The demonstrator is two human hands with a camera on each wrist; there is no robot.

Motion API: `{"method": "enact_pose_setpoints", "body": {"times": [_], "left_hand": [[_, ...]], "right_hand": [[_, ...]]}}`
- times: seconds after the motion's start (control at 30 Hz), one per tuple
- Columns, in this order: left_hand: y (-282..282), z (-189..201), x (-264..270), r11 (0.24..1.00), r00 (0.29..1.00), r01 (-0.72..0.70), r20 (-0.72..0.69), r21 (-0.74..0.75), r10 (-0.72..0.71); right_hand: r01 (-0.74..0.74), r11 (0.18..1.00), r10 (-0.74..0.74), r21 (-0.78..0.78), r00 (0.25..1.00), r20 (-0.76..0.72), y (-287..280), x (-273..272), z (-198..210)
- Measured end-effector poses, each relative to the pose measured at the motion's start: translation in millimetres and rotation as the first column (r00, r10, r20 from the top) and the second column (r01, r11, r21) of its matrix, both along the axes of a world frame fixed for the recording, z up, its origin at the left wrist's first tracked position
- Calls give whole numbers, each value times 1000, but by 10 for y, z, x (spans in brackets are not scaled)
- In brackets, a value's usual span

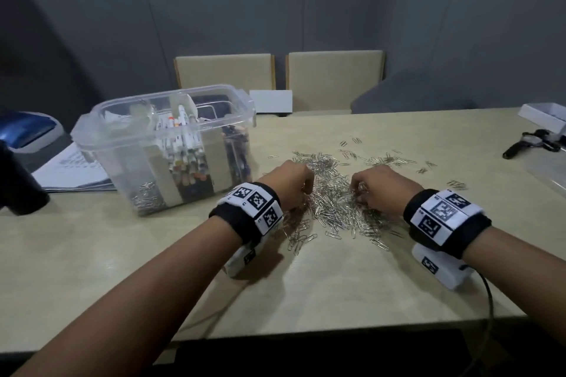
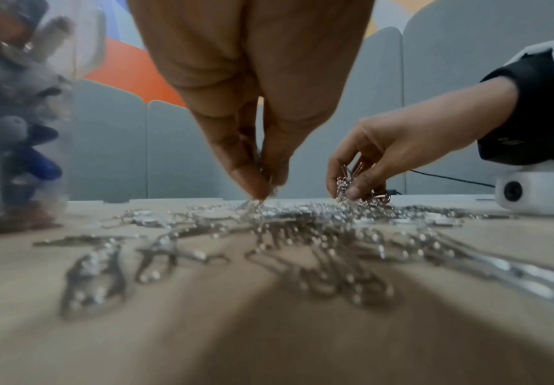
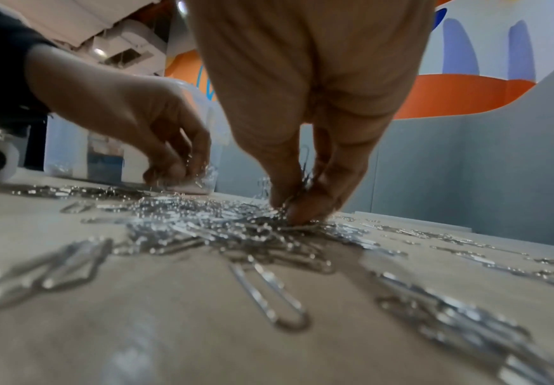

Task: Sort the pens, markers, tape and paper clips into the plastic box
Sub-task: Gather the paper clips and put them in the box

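Note:
A heap of silver paper clips (image 1: 333,202) lies spread on the beige table, with both hands down in it. My left hand (image 1: 291,187) pinches a bunch of clips (image 2: 264,172) between its fingertips at the heap's left side. My right hand (image 1: 376,190) pinches another bunch (image 3: 301,182) at the right side, also seen from the left wrist as clips (image 2: 347,182) gathered in its fingers. The clear plastic box (image 1: 242,101) stands to the left, divided into compartments holding markers (image 1: 183,144), dark pens (image 1: 235,156) and some paper clips (image 1: 147,196).
Loose clips (image 1: 379,159) scatter toward the right of the table (image 1: 153,269). Papers (image 1: 70,168) and a dark object (image 1: 18,184) lie left of the box. A black tool (image 1: 530,141) and a white tray (image 1: 542,113) sit at the far right. Two chairs (image 1: 275,76) stand behind.

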State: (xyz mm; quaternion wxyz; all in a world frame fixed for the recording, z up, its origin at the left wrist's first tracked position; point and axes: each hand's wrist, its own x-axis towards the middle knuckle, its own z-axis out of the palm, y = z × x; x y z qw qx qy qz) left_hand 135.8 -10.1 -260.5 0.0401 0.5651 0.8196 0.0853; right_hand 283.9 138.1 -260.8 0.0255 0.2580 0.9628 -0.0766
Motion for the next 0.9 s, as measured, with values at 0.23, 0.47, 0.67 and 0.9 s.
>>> {"method": "enact_pose_setpoints", "body": {"times": [0.23, 0.47, 0.67, 0.9], "left_hand": [[-262, 366, -50, 939, 994, -48, 109, 341, 11], [-1014, 1279, -464, 802, 987, -156, 115, 576, 109], [-1788, 1525, -1175, 754, 920, -360, 75, 550, 385], [-2078, 1085, -1513, 871, 890, -435, -42, 228, 455]], "right_hand": [[95, 994, -84, 59, 982, -168, -38, -91, 49], [16, 996, 7, 91, 969, -248, -89, -116, 98], [-49, 995, 78, 85, 919, -385, -178, -182, 135], [-204, 948, -14, -243, 737, -676, -596, -764, 707]]}}
